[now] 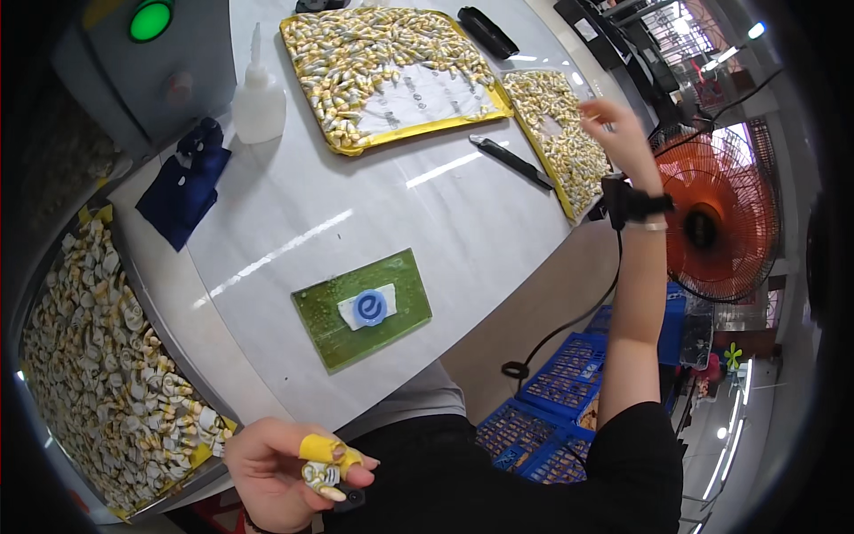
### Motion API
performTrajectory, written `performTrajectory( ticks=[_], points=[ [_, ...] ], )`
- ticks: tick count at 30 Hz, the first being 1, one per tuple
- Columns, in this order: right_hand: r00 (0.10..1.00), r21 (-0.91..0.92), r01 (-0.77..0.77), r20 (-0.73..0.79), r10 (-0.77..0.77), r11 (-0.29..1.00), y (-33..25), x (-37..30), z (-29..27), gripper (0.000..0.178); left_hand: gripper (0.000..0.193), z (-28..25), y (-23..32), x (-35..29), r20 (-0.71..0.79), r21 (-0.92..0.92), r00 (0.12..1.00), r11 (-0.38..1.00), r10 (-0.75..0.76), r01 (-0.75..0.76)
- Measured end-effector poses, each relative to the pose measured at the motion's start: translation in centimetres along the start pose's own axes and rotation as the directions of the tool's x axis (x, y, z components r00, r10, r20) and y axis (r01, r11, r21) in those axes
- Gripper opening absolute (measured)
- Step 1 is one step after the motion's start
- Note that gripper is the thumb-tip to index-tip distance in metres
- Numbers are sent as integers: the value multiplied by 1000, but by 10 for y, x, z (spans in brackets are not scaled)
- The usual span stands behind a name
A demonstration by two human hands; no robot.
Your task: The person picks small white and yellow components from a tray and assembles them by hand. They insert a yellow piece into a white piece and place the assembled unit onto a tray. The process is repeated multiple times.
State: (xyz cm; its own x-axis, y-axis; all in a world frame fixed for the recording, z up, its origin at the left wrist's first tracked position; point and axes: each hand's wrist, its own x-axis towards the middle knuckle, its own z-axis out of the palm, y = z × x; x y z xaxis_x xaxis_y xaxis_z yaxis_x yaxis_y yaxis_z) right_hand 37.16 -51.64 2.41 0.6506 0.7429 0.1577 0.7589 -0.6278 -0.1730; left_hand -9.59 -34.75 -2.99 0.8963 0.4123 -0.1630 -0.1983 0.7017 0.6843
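My left hand point(271, 467) is low in the picture, with yellow wraps on its fingertips. Its fingers are closed on a small white-and-yellow piece point(320, 477) with dark markings. Far to the right, my right hand point(618, 133) hovers at the edge of a yellow-rimmed tray point(559, 185) of small yellow-and-white cone-shaped pieces. Motion blurs its fingers, so their grip cannot be made out. Between the hands, on the table, lies a green rectangular plate point(331, 343) bearing a white pad and a round blue object point(370, 307).
A larger yellow-edged tray point(427, 131), a white squeeze bottle point(259, 107), a dark blue cloth point(185, 191) and a black cutter point(511, 163) are on the table point(267, 303). Pieces fill a bin point(116, 356) at left. Blue crates point(551, 383) and an orange fan point(721, 209) stand right.
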Motion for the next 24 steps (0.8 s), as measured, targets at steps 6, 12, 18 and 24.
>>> performTrajectory(
  ticks=[6, 12, 18, 24],
  points=[
    [996, -8, 31, 86, -30, 1000, 41, 6, 48, 17, 33, -7, -4, -2, 10, 11, 1000, 1000, 6, -6],
    [992, -113, 38, 122, -24, 993, 18, -1, 52, 14, 34, -10, -7, -2, -12, -53, 1000, 999, 13, -13],
    [996, -6, 16, 86, -15, 1000, 24, 6, 39, 13, 32, -8, 1, -7, 5, -113, 1000, 993, -16, 16],
    [996, 597, 32, 51, -77, 802, -109, -47, 25, 5, 37, -9, -7, -2, -80, -207, 996, 976, 49, -64]
  ],
)
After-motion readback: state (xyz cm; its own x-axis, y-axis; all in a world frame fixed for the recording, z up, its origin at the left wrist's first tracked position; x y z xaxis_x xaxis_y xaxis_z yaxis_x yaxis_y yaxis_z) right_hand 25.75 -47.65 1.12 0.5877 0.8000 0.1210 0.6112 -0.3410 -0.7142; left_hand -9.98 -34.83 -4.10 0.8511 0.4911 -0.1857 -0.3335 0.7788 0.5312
